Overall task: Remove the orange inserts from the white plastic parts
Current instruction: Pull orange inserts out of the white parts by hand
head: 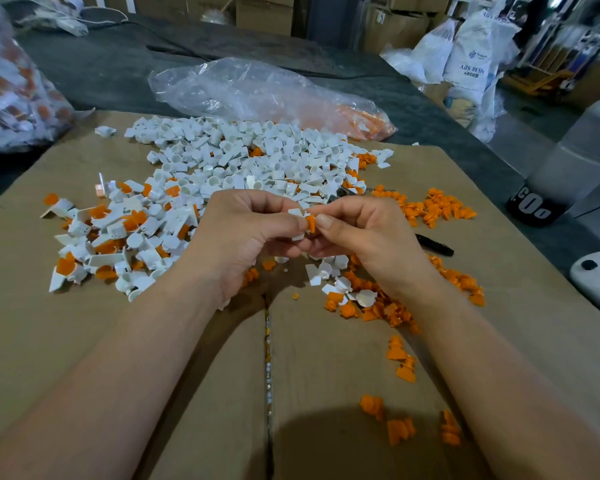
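Orange insert [311,223] is pinched by the right hand [359,233]; the left hand [245,233] grips its white plastic part [297,213] over the cardboard [326,375].

Two bare forearms, no sleeves, left hand [243,237], right hand [361,233], short trimmed nails
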